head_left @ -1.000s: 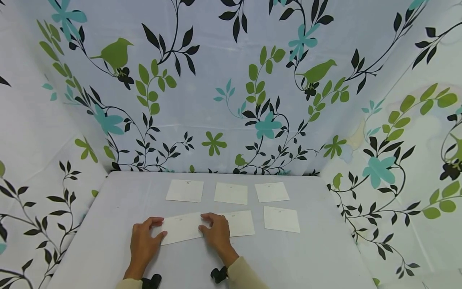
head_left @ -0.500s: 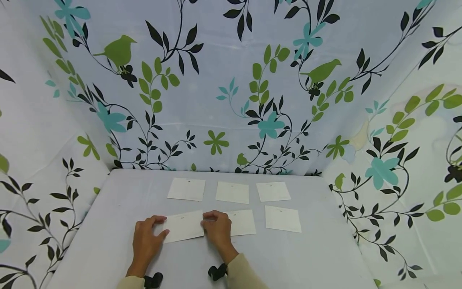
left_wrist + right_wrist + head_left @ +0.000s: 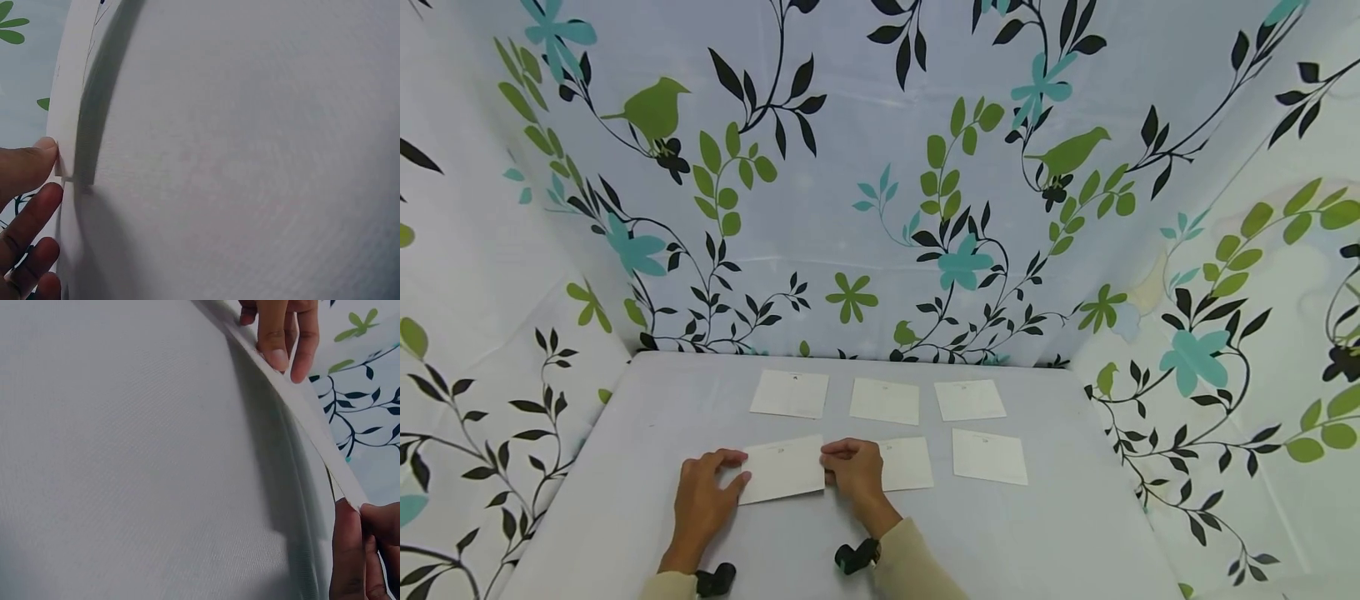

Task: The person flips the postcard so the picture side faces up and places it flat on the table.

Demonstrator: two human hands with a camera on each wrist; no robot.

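Note:
A white paper card [image 3: 782, 468] with a tiny mark near its top edge lies between my two hands, slightly tilted. My left hand [image 3: 703, 500] holds its left edge, with thumb and forefinger at that end. At the other end, my right hand [image 3: 859, 479] pinches the card's right edge between thumb and finger. In the right wrist view, the card's edge [image 3: 312, 437] stands off the white tabletop and casts a shadow. Another white card [image 3: 907, 463] lies just right of my right hand, partly hidden by it.
Behind, three white cards lie in a row: a left one [image 3: 790, 393], a middle one [image 3: 884, 401] and a right one [image 3: 970, 400]. One more card [image 3: 989, 456] lies at front right. A patterned curtain [image 3: 850, 208] hangs around the white table [image 3: 1060, 533].
The held card has levelled slightly, its left end and my left hand shifting a little up and right in view. The scene has also shifted slightly with the head. The other cards stay put.

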